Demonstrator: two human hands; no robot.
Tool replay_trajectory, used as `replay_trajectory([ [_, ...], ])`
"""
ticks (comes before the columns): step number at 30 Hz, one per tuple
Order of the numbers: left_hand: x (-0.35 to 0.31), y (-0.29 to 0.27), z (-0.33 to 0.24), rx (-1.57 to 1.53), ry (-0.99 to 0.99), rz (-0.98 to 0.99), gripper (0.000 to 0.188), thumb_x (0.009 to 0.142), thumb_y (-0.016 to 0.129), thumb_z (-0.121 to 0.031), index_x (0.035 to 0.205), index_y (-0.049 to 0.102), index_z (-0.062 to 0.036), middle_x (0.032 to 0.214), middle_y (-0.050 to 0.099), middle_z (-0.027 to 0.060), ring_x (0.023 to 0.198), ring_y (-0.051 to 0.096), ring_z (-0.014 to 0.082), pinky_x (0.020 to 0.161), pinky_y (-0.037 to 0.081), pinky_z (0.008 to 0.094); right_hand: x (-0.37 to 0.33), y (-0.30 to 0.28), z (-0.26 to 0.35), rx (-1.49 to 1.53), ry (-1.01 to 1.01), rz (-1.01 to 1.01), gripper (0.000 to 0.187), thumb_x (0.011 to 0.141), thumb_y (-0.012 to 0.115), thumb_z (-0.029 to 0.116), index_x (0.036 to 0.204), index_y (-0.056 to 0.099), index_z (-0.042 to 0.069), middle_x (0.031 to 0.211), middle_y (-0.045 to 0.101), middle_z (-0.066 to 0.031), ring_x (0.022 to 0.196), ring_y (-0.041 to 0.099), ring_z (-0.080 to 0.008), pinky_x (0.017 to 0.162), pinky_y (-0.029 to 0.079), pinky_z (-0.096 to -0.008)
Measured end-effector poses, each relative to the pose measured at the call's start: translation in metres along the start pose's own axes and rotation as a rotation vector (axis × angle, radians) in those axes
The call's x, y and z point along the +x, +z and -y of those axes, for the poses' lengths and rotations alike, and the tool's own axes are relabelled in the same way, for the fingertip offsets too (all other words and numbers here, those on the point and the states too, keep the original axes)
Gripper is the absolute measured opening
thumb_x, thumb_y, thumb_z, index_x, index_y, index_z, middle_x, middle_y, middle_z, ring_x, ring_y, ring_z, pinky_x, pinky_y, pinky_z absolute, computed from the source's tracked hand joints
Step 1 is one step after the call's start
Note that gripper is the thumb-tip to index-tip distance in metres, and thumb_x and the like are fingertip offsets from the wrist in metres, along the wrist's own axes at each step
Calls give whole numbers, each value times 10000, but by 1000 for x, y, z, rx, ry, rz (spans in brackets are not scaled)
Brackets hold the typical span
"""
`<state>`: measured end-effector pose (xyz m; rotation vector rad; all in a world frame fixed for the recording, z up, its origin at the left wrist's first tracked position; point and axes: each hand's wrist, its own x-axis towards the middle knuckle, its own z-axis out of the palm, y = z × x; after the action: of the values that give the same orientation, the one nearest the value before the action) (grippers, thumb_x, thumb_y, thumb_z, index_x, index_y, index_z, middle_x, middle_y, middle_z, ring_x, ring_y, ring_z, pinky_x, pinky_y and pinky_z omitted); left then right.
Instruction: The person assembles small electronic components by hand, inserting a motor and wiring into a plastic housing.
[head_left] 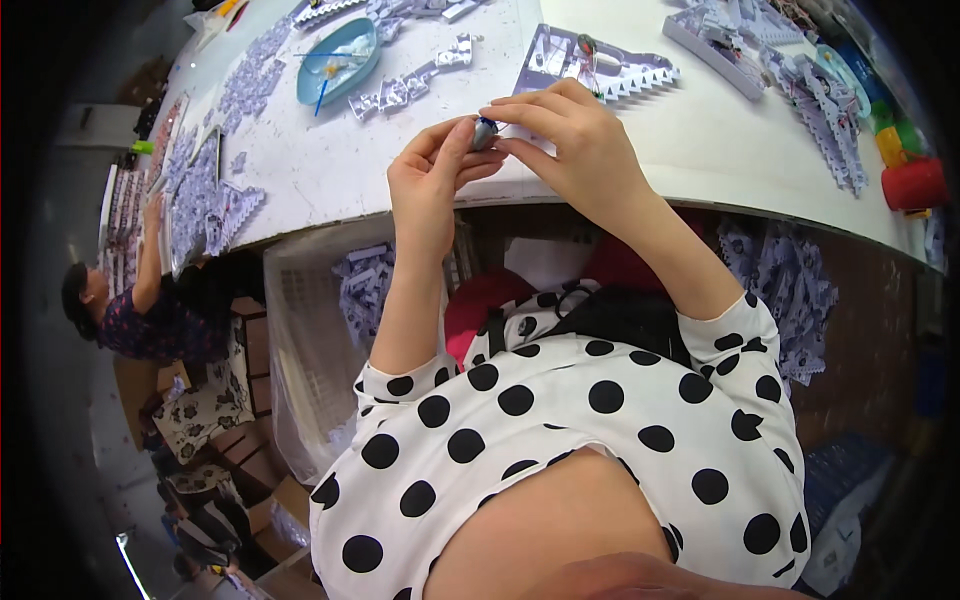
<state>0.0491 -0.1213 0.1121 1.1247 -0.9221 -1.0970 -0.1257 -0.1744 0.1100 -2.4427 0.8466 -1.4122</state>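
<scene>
Over the front part of the white table, my two hands meet around a small silver-grey rounded part with a dark blue end. It may be a small motor, but the fingers cover much of it. My left hand grips its body between thumb and fingers. At the blue end, my right hand is closed in a pinch; a thin wire seems to show between its fingers. Just beyond lies a lavender plastic housing with a toothed edge, holding wires and a small red-and-green piece.
A teal dish with brushes stands beyond my left hand, beside pale plastic parts. A lavender tray, toothed pieces and a red roll lie right. At left a person works near heaped parts.
</scene>
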Motion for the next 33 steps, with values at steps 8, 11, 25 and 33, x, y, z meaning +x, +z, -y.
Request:
replay_trajectory([
  [8,-6,-2,2,-15,-17,55,237,983,657,-120,1079,665,97,954,723,168,828,744,234,759,645,340,-6,2,-4,54,69,31,282,763,816,237,1032,792,156,819,701,-12,833,605,-185,727,531,-323],
  [11,-9,1,1,48,4,42,230,971,675,-122,1059,686,91,920,730,162,806,745,226,752,638,323,-6,-2,-4,89,100,47,278,755,817,266,1009,801,154,780,680,-17,816,601,-180,711,526,-325],
  [25,-6,-7,-1,92,-89,135,255,990,658,-158,1069,681,83,910,731,171,816,750,227,729,630,311,-5,-9,-10,210,116,221,272,810,770,175,1080,788,148,866,729,-48,811,583,-202,727,511,-329],
  [33,83,-29,-22,1042,531,33,261,912,731,-196,1116,719,-33,981,747,91,863,701,186,823,533,319,-18,3,-10,33,40,101,231,794,781,154,1025,786,155,855,737,8,760,583,-187,667,508,-316],
])
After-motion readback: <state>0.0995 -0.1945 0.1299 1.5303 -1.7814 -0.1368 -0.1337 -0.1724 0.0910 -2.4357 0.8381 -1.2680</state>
